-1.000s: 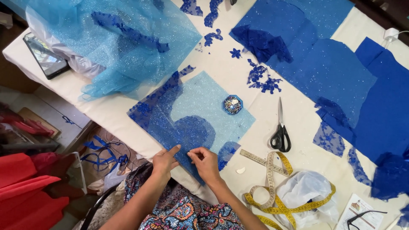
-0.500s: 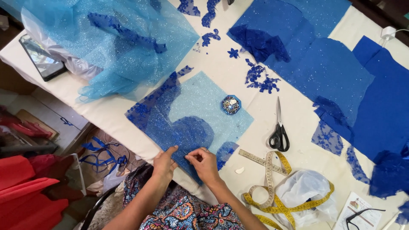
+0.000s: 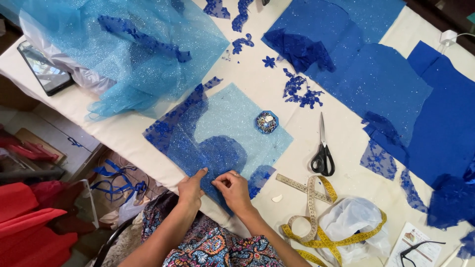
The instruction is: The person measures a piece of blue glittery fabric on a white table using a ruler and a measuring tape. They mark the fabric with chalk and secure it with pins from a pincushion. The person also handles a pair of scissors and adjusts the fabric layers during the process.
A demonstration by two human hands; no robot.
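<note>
A light blue glittery fabric square [image 3: 232,123] lies on the white table [image 3: 257,69], overlaid with dark blue lace [image 3: 198,148]. My left hand [image 3: 190,190] rests flat on the lace at the near edge, index finger stretched out. My right hand [image 3: 233,189] is beside it, fingertips pinched together on the lace edge; whether it holds a pin is too small to tell. A small round blue pin cushion [image 3: 267,122] sits on the fabric square, farther from me.
Black-handled scissors [image 3: 322,153] and a yellow tape measure [image 3: 316,212] lie to the right, by a white plastic bag [image 3: 354,222]. Dark blue fabric panels [image 3: 396,84] fill the right side. A turquoise tulle heap [image 3: 123,49] and a phone [image 3: 44,69] lie left. Glasses [image 3: 420,249] sit bottom right.
Both hands stay at the near lace edge with only slight finger shifts. The camera view has drifted slightly.
</note>
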